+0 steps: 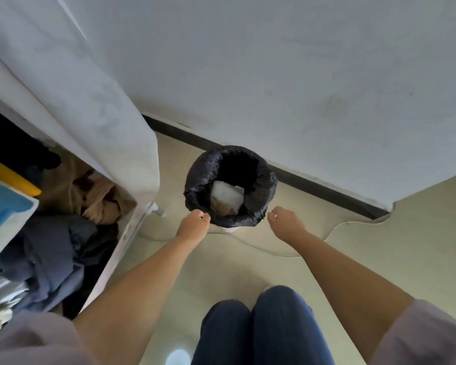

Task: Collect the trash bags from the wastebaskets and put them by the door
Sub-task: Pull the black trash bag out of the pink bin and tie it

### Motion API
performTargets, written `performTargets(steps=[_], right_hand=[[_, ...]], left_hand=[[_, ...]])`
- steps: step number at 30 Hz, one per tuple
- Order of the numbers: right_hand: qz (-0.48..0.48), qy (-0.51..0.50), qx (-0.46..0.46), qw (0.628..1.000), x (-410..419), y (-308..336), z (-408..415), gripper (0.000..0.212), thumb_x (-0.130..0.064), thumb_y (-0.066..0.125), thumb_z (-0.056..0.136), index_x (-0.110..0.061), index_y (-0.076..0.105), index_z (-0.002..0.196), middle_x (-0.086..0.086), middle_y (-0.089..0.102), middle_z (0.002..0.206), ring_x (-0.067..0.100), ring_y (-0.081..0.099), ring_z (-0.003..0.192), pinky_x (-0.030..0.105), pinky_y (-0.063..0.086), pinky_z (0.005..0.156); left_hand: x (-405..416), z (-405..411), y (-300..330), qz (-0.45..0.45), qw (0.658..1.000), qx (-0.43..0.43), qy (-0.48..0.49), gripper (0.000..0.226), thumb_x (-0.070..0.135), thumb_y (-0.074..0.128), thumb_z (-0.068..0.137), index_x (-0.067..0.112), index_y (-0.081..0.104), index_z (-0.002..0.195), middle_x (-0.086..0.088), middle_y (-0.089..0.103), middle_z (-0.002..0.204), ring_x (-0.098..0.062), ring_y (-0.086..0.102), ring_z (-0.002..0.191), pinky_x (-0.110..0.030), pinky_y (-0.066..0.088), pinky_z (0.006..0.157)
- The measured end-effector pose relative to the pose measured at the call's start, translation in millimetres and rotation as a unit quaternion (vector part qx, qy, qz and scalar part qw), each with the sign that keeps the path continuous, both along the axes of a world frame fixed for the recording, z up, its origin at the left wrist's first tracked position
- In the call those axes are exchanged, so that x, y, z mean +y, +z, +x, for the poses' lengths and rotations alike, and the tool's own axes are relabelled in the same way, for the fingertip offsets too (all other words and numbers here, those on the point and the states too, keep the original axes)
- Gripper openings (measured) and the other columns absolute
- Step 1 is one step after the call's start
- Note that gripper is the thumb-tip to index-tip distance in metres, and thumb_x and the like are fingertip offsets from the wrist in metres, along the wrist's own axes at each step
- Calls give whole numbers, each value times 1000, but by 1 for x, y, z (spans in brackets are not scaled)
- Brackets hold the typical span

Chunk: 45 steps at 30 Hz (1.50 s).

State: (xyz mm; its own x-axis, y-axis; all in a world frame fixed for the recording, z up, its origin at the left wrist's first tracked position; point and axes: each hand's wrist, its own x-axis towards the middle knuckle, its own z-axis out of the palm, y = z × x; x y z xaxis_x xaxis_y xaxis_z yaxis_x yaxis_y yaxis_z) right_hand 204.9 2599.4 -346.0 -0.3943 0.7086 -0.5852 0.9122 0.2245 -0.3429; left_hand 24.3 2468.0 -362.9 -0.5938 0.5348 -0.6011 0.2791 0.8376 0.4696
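- Black trash bag (195, 185) lines wastebasket (229, 229) on floor (379, 259), by wall (300, 75).
- Left hand (194, 222) at bag's 7 o'clock rim, fingers curled, touching.
- Right hand (284, 219) at 4 o'clock, loosely curled, empty, just beside.

The trash bag (261, 191) lining the wastebasket (229, 229) is glossy black, folded over the rim, and the small part of the basket showing beneath it looks pale pinkish white. Inside the bag lies white paper (227, 194) over some brown scraps (223, 207). The floor (406, 246) is pale beige, the wall (300, 75) grey-white with a dark brown skirting strip (313, 184). To the left hangs a white fabric cover (90, 114); below it are tan cloth (100, 201), dark blue cloth (50, 254), and a blue and a yellow edge (what they belong to is unclear). The trousers (269, 327) are navy, the sleeves (427, 338) dull mauve-grey.
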Motion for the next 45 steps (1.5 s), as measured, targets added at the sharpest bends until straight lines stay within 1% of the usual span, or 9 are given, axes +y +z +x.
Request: performTargets(steps=[11,18,21,24,28,32,36,41,45], right_hand=[[36,-168,137,975,41,-153,-36,49,-40,33,99,0,37,127,23,59,118,40,57,107,41,45,81],[-70,-249,280,925,35,-163,-38,42,-40,33,99,-6,38,123,6,58,89,21,61,63,42,56,67],[-191,-293,306,885,33,-161,-33,47,-53,33,96,-15,47,119,6,62,108,17,63,80,37,57,70],[-282,-333,289,852,29,-163,-28,70,-71,32,87,-18,46,131,9,54,128,25,55,112,53,50,92],[-415,-435,314,735,25,-159,-27,90,-74,43,80,-20,19,147,19,24,152,48,33,134,63,41,91],[-437,-562,388,586,27,-155,-29,63,-55,62,82,-14,32,120,21,49,120,37,60,99,44,51,91],[-421,-541,384,618,31,-157,-24,33,-46,63,85,-17,51,95,0,57,85,12,55,69,18,45,64],[-362,-506,330,710,30,-148,-17,17,-28,65,88,-14,55,85,0,58,75,11,51,61,17,38,44],[-152,-505,369,766,37,-133,-19,9,-9,52,91,-11,43,92,5,46,72,15,40,57,21,34,40]], left_hand=[[38,-25,-148,161,940,-86,287,62,42,39,98,6,21,146,-19,39,144,-38,45,127,-49,44,104],[37,-24,-158,258,846,-232,405,52,35,53,94,5,39,134,-13,51,129,-27,58,103,-33,54,66],[39,-23,-156,287,806,-285,432,46,32,55,94,4,46,128,-12,60,118,-28,61,100,-35,54,72],[38,-18,-154,316,778,-319,440,37,31,56,94,6,51,120,-9,63,100,-26,62,92,-37,52,80],[34,-15,-157,330,766,-318,451,47,43,50,94,7,51,125,-8,63,108,-25,63,94,-35,53,80],[31,-20,-151,326,764,-275,484,41,39,49,96,5,54,119,-8,61,104,-23,60,95,-32,52,83],[29,-26,-145,295,787,-240,486,29,31,58,93,3,54,86,-4,57,82,-17,57,77,-29,52,72],[31,-30,-135,267,804,-188,497,28,20,62,90,3,48,73,-3,50,77,-22,50,85,-31,45,84],[33,-31,-126,289,804,-141,500,31,9,53,88,8,39,60,-5,40,63,-23,39,62,-33,35,69]])
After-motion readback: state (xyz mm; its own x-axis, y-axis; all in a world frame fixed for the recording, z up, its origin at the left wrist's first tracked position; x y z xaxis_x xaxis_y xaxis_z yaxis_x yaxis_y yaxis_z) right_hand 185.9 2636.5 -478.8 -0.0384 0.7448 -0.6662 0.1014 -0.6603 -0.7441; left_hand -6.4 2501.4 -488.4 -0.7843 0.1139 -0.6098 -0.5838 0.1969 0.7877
